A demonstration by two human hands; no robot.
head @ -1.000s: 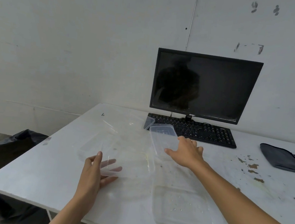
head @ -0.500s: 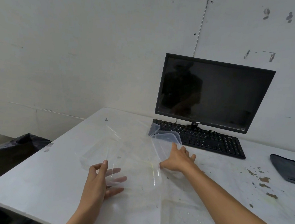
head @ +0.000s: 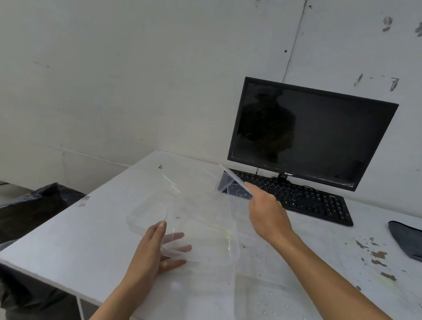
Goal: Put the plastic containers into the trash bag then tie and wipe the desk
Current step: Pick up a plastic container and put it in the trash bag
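Several clear plastic containers and lids lie on the white desk [head: 77,237]. My left hand [head: 157,251] grips the near left corner of a large clear container [head: 209,238] in the desk's middle. My right hand [head: 266,214] holds a thin clear lid [head: 233,178] lifted and tilted on edge in front of the keyboard. A small clear container [head: 228,186] sits under that lid. Another clear tray [head: 269,308] with water drops lies near the front edge. A black trash bag [head: 24,210] hangs off the desk's left side.
A black monitor [head: 308,134] and black keyboard [head: 310,200] stand at the back against the wall. A dark grey pouch [head: 413,241] lies at the right. Brown chipped stains [head: 376,256] mark the desk's right part.
My right hand has lifted the lid from flat on the desk and tilted it up on edge. My left hand has stayed on the large container's corner.
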